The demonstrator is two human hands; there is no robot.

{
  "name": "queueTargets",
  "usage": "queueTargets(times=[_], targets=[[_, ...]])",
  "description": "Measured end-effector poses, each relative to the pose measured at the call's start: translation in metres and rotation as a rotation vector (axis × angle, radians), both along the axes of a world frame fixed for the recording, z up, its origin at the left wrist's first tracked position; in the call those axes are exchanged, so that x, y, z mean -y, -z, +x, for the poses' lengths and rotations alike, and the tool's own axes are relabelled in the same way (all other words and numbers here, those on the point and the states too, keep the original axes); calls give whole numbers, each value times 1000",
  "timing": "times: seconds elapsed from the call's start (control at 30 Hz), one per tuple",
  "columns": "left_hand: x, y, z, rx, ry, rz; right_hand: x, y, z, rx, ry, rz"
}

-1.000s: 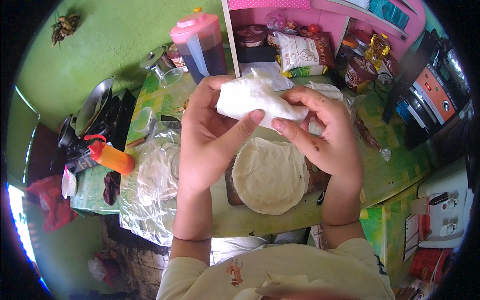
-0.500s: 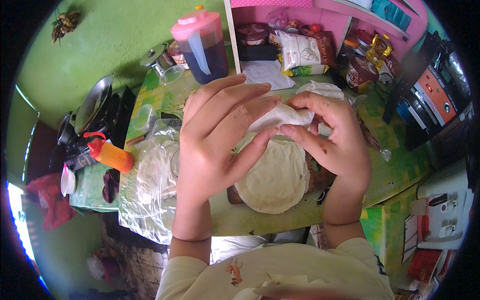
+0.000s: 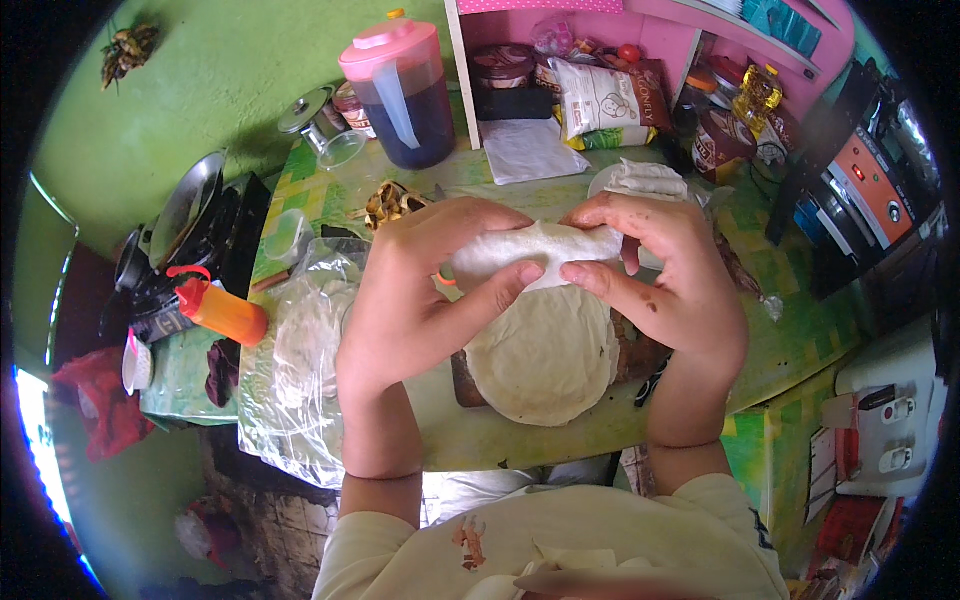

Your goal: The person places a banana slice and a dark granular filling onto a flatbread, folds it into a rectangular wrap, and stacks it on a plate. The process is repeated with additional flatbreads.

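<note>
My left hand (image 3: 405, 290) and my right hand (image 3: 665, 265) hold a white spring roll (image 3: 495, 252) level between them, thumbs on the near side and fingers curled over the far side. The roll hangs just above a flat, round, pale wrapper (image 3: 545, 360), which may be the top of a stack. Beneath the wrapper a brown wooden board (image 3: 640, 355) shows at both sides. Past my right hand, more rolls (image 3: 645, 178) lie on a white plate (image 3: 601, 182), partly hidden by that hand. Whatever is inside the held roll cannot be seen.
Left of my left arm lies clear plastic (image 3: 310, 340) with pale sheets in it. An orange squeeze bottle (image 3: 225, 312) is further left. At the back stands a pink-lidded pitcher (image 3: 405, 95) of dark liquid, with a white sheet (image 3: 530, 150) beside it.
My left hand has lowered and its fingers have closed around the roll's left end. More of the roll shows now. My right hand keeps its hold, nearly in place.
</note>
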State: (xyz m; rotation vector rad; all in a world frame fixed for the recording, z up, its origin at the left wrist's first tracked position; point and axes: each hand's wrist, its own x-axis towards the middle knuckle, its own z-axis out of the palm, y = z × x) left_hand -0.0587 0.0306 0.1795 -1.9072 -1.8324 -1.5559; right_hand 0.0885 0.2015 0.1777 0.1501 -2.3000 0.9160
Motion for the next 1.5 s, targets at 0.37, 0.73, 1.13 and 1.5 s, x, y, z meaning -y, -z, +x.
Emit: queueTargets(times=[0.37,0.73,1.13,1.5], targets=[[-6,8,-2,404,13,-185,-1,-1,-3,-23,94,9],[-11,10,2,499,54,-124,-5,5,-8,-121,77,125],[-17,15,5,369,17,-161,-16,12,-8,148,-2,-119],[-42,43,27,552,323,-731,-16,51,68,311,153,-276]])
